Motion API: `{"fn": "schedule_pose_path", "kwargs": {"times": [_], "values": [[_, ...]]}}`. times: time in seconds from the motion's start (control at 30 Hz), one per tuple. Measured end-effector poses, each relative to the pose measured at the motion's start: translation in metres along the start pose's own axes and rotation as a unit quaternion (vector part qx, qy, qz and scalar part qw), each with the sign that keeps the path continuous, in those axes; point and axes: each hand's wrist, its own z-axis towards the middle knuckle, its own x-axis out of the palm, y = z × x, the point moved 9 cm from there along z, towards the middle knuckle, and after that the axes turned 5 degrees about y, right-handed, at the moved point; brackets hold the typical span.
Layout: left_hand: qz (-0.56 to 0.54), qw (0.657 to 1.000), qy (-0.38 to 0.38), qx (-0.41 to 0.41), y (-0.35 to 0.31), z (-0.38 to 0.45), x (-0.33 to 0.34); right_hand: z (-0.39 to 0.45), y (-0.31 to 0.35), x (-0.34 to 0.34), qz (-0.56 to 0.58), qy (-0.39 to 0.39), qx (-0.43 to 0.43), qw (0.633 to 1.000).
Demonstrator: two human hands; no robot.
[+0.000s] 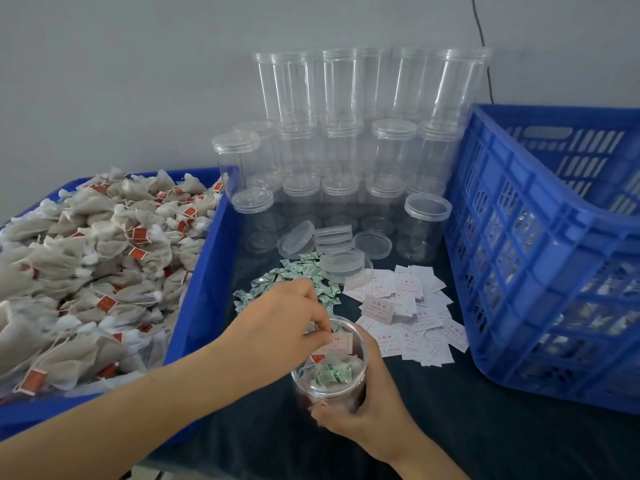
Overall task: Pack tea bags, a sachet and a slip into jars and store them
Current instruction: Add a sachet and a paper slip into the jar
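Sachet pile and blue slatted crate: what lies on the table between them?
In the head view, a scattered pile of white paper slips lies on the dark cloth between the green sachet pile and the blue slatted crate.

Place: a small hand-packing workroom is showing here, not a home kitchen.
Stock: a blue tray [204, 271] at the left is overflowing with tea bags [104, 254].
Containers: clear jars [346, 133] are standing stacked in rows at upper centre, against a bare grey wall [121, 81].
Supplies: sachets [294, 278] and printed slips [408, 313] are lying in heaps on the dark surface [485, 427].
Storage: a blue crate [536, 254] is sitting at the right.
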Motion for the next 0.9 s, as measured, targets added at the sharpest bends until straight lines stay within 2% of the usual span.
{"fn": "schedule_pose_path", "kwargs": {"times": [0.23,0.6,0.7,0.8,0.9], "values": [[0.031,0.999,-0.012,0.021,-0.002,0.007,0.001,0.0,0.0,-0.002,-0.029,-0.01,0.0,1.0],[0.137,0.99,0.024,0.037,-0.008,0.009,0.009,-0.003,0.002,-0.002,-0.033,-0.015,0.019,0.999],[0.101,0.994,-0.003,0.037,-0.005,0.008,0.0,-0.003,0.005,-0.002,-0.036,-0.011,0.019,0.999],[0.002,0.998,-0.055,0.016,0.007,0.003,-0.017,-0.003,0.007,-0.001,-0.031,0.004,0.026,0.999],[-0.093,0.994,-0.045,-0.017,0.026,-0.001,-0.016,-0.003,0.006,0.0,-0.023,0.021,0.045,0.998]]}}
